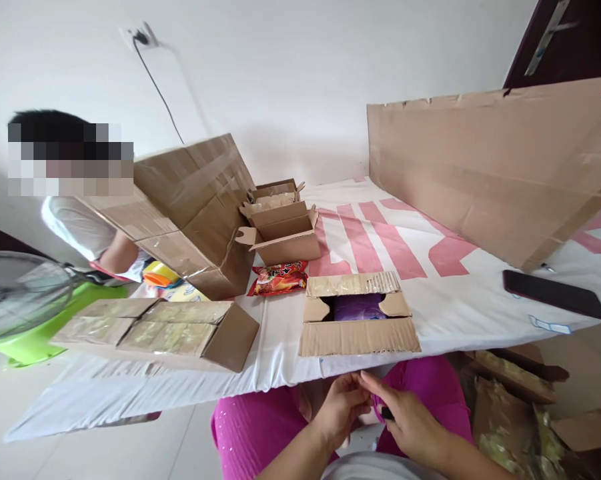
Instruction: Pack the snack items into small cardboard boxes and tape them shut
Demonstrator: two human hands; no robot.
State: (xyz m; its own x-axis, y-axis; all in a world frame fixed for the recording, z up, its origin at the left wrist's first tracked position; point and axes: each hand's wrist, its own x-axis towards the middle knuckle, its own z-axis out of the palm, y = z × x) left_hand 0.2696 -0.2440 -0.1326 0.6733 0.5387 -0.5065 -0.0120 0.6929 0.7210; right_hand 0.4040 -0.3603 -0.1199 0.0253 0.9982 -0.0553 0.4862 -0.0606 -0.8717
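Note:
Both my hands meet over my lap, just below the table's front edge. My left hand point(344, 404) is closed in a pinch; what its fingertips hold, if anything, I cannot make out. Beside it my right hand point(407, 420) is curled, with its index finger reaching to the left fingertips. A small black object point(387, 414) shows in its grip, too little of it visible to name. In front of my hands stands a small cardboard box point(360, 337) with its flaps partly open and a purple package point(359, 307) inside.
A red snack packet point(280, 278) lies beyond the box, before several open cartons point(287, 243). Two taped boxes point(167, 330) stand left. Large cardboard pieces point(480, 167) rise at both sides. A phone point(554, 293) lies right. Another person point(80, 227) sits left by a fan point(15, 293).

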